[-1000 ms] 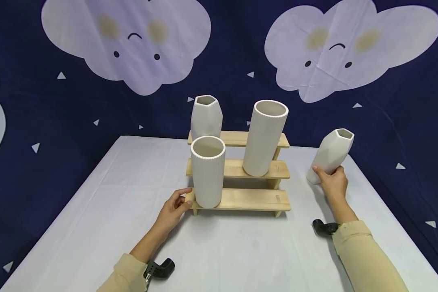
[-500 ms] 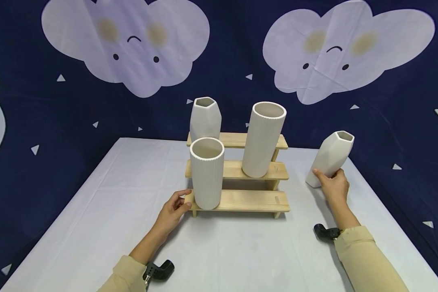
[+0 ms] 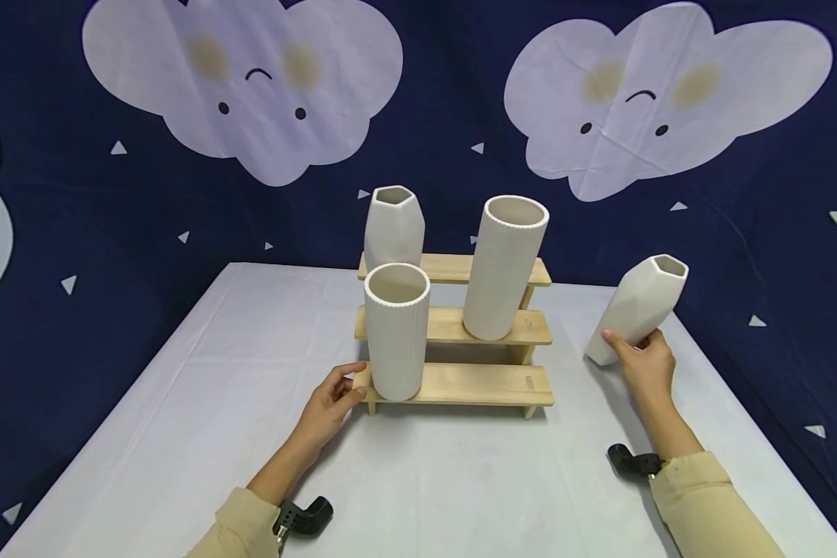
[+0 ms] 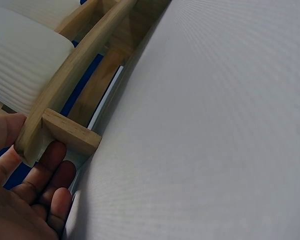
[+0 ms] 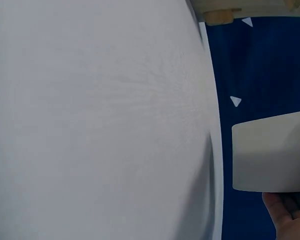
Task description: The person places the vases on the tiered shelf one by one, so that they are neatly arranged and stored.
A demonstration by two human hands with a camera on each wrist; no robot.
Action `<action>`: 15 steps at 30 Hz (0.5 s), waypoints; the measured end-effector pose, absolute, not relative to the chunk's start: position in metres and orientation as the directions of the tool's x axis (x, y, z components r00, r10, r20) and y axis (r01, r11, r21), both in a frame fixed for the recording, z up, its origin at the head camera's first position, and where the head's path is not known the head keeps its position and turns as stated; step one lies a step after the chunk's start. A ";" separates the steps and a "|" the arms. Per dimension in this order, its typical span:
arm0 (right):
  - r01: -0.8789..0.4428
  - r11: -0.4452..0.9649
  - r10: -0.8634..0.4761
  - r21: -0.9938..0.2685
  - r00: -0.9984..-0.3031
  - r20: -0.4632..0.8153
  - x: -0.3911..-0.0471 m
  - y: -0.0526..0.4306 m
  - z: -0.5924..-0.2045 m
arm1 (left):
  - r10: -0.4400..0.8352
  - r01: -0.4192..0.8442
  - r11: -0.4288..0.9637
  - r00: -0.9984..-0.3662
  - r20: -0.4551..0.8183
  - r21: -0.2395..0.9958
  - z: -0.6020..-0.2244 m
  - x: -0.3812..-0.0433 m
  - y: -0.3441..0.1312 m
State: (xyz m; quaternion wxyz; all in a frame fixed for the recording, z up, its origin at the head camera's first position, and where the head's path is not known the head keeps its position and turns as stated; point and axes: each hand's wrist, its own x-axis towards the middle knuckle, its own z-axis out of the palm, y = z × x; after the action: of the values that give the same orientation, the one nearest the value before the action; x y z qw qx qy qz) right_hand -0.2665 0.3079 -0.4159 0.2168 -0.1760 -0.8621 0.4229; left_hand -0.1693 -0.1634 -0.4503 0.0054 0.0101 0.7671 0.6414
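My right hand point(image 3: 647, 364) grips a white faceted vase point(image 3: 638, 306) near its base, at the right of the table. The vase leans to the right, and in the right wrist view its base point(image 5: 250, 160) shows apart from the tabletop. With thumb and fingers, my left hand point(image 3: 330, 407) pinches the left end of the lowest step of a three-step wooden display stand point(image 3: 484, 382). On that step stands a ribbed white cylinder vase point(image 3: 399, 333). A taller ribbed vase point(image 3: 505, 267) is on the middle step, right side. Another faceted vase point(image 3: 394, 229) stands at the top left, its lower part hidden.
A white cloth covers the table point(image 3: 460, 480). Behind it hangs a dark blue curtain point(image 3: 446, 93) with cloud faces and small triangles. Black camera mounts point(image 3: 307, 516) sit on both wrists.
The right hand has shifted slightly right and toward me, and its vase leans further right. The left hand keeps its place on the stand.
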 end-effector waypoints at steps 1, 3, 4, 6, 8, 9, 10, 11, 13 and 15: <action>0.121 0.582 0.487 -0.804 -0.844 0.225 -0.265 0.308 -0.415 | 0.022 0.008 0.178 -1.000 0.004 0.984 -0.450 -0.169 -0.163; 0.118 0.584 0.484 -0.803 -0.845 0.228 -0.262 0.307 -0.415 | 0.023 0.006 0.180 -1.000 0.002 0.984 -0.450 -0.169 -0.163; 0.116 0.587 0.483 -0.801 -0.845 0.232 -0.260 0.307 -0.414 | 0.023 0.004 0.180 -1.000 0.000 0.984 -0.450 -0.169 -0.163; 0.111 0.593 0.477 -0.797 -0.846 0.237 -0.256 0.307 -0.413 | 0.025 0.003 0.180 -1.000 -0.001 0.984 -0.450 -0.169 -0.163; 0.102 0.595 0.472 -0.797 -0.847 0.245 -0.252 0.306 -0.412 | 0.026 0.003 0.182 -1.000 -0.002 0.983 -0.450 -0.169 -0.163; 0.098 0.597 0.468 -0.796 -0.849 0.246 -0.250 0.306 -0.411 | 0.027 0.004 0.183 -1.000 -0.001 0.983 -0.450 -0.169 -0.163; 0.092 0.597 0.464 -0.797 -0.850 0.250 -0.248 0.306 -0.411 | 0.026 0.007 0.183 -1.000 0.002 0.983 -0.450 -0.169 -0.163; 0.084 0.597 0.457 -0.798 -0.853 0.252 -0.247 0.305 -0.410 | 0.025 0.009 0.185 -1.000 0.005 0.983 -0.450 -0.169 -0.163; 0.067 0.596 0.445 -0.800 -0.857 0.259 -0.243 0.304 -0.409 | 0.024 0.014 0.186 -1.000 0.010 0.982 -0.450 -0.169 -0.163; 0.054 0.596 0.433 -0.801 -0.862 0.264 -0.240 0.302 -0.406 | 0.022 0.017 0.187 -1.000 0.013 0.982 -0.450 -0.169 -0.163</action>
State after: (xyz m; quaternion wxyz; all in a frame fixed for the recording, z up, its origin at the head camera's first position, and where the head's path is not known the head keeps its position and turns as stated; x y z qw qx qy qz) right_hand -0.2400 0.3024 -0.4064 0.2218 -0.1405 -0.8654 0.4268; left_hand -0.1693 -0.1632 -0.4502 0.0020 0.0130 0.7704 0.6374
